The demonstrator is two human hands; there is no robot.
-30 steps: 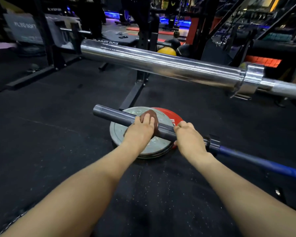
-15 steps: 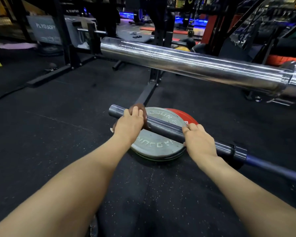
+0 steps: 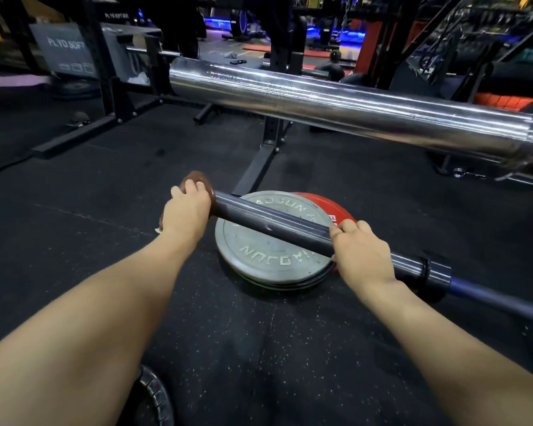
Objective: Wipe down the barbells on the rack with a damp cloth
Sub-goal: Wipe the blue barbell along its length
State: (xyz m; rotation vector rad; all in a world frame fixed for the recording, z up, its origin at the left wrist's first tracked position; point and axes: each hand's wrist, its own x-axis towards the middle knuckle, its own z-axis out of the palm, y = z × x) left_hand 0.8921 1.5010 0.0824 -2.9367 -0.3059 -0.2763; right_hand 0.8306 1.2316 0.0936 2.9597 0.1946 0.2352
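A: Starting at the left, what could go wrong?

B: The left hand (image 3: 187, 212) is wrapped round the very tip of the dark steel barbell sleeve (image 3: 274, 222), with the brown damp cloth (image 3: 197, 178) bunched under its curled fingers. One more stroke outward and the cloth slides off the end, so the hand drops toward the black rubber floor (image 3: 74, 195).

A: And in the middle?

B: The sleeve hangs over the stacked grey round weight plate (image 3: 268, 256) and the red plate (image 3: 320, 204) beneath it. If the bar rolls or dips, knuckles could get caught against them.

A: The right side?

B: The right hand (image 3: 362, 253) clamps the sleeve, fingers curled over the top, just beside the collar. If that grip loosens on wet metal, the bar may spin under the wiping.

A: What can't you make out?

B: The cloth is mostly covered; only a brown edge and a pale scrap near the wrist show. The blue shaft (image 3: 486, 295) leaves the picture at the right, so its support is unseen. The large chrome barbell sleeve (image 3: 336, 109) above is also cut off at the right, and I think it rests on the black rack (image 3: 271, 133), though the contact is hidden.
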